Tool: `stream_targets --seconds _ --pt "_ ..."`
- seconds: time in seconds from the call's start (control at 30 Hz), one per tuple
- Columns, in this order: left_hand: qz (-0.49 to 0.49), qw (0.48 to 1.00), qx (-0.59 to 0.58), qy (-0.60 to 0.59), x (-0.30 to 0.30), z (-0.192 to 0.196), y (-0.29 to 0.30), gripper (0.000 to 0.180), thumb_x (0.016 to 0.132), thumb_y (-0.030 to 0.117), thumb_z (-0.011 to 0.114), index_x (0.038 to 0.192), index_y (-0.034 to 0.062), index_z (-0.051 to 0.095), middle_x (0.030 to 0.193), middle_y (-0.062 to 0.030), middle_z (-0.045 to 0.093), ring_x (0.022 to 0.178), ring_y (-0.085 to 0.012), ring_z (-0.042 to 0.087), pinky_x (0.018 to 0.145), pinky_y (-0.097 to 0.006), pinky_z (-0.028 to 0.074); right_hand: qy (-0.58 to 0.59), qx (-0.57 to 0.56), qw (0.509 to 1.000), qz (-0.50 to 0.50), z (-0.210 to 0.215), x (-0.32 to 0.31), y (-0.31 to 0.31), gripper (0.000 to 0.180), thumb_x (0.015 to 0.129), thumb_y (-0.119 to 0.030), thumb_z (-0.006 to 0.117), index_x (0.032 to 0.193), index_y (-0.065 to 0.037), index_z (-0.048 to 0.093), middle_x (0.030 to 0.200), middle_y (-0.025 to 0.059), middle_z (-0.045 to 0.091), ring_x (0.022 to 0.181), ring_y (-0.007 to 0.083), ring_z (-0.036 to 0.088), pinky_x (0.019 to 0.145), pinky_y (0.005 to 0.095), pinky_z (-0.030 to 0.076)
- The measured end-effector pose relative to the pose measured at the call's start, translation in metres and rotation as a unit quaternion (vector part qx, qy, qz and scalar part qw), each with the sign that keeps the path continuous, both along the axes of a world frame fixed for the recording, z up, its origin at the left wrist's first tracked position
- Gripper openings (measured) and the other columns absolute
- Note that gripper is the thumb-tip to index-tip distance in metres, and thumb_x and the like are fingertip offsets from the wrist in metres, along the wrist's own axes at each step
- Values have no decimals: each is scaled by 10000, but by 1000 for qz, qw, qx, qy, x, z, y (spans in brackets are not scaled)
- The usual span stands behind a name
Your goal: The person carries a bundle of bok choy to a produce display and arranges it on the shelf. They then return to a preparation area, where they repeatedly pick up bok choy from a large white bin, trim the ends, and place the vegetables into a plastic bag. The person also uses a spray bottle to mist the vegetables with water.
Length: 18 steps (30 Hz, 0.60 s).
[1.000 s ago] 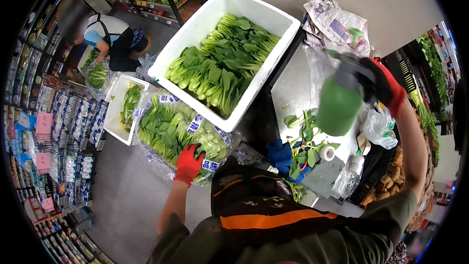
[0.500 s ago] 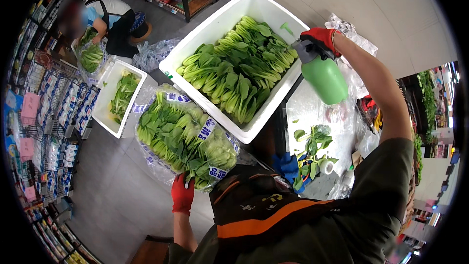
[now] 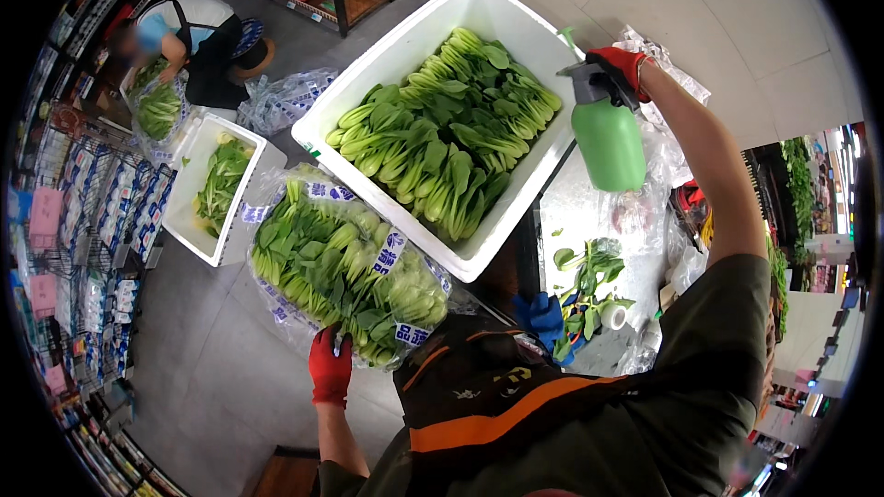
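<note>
My right hand (image 3: 624, 72), in a red glove, grips the grey head of a green spray bottle (image 3: 610, 147). Upright over the right rim of a large white foam box (image 3: 376, 206), the bottle has its light green nozzle near the box's edge. Dense rows of bok choy (image 3: 442, 133) lie inside this box. Left of it, a clear plastic bag with blue print holds more bok choy (image 3: 318, 253). My left hand (image 3: 330, 373), also red-gloved, is closed on the bag's near edge.
Loose leaves (image 3: 589, 267), a white roll (image 3: 613, 317) and a blue cloth (image 3: 541, 320) lie on the right-hand surface. A smaller foam box (image 3: 191, 212) holds greens at left. Beyond it a person (image 3: 189, 37) bends over bagged greens beside stocked shelves (image 3: 120, 184).
The spray bottle has become more upright and its nozzle has swung up, away from the greens. My left hand stays at the bag's edge. The person at upper left has bent lower.
</note>
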<state>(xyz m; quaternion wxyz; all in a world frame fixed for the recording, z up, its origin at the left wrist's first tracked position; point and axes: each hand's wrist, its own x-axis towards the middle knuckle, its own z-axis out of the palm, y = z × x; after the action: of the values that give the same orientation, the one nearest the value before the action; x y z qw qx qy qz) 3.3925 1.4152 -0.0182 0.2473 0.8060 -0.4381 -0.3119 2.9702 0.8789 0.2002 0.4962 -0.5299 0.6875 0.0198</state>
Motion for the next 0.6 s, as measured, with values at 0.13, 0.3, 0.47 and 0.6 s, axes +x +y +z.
stream_targets --seconds 0.13,0.3,0.47,0.6 --pt "-23 1000 -5 10 -2 4 -14 347 814 177 680 1139 72 619 1080 -106 633 909 -289 602 783 -370 487 -21 1 988 152 1 20 20 223 901 -365 509 887 -160 594 734 23 543 534 144 506 440 341 453" --pt "-53 998 -19 9 -8 -2 -22 368 800 178 692 1146 75 618 1076 -101 634 891 -278 603 766 -365 487 -30 26 998 54 -6 8 13 248 930 -347 456 914 -150 607 729 26 553 538 152 516 454 335 460" --pt "-45 999 -2 5 -5 1 -15 363 805 194 691 1140 71 621 1070 -114 631 907 -287 605 780 -374 489 -54 -30 997 -42 10 10 13 257 914 -352 440 873 -126 556 737 40 523 527 166 510 439 305 460" --pt "-44 999 17 8 -4 -3 -12 361 810 200 685 1139 68 620 1075 -126 628 929 -303 602 795 -383 486 -13 -44 999 10 28 28 18 257 915 -334 462 944 -115 593 757 32 553 588 143 539 489 297 469"
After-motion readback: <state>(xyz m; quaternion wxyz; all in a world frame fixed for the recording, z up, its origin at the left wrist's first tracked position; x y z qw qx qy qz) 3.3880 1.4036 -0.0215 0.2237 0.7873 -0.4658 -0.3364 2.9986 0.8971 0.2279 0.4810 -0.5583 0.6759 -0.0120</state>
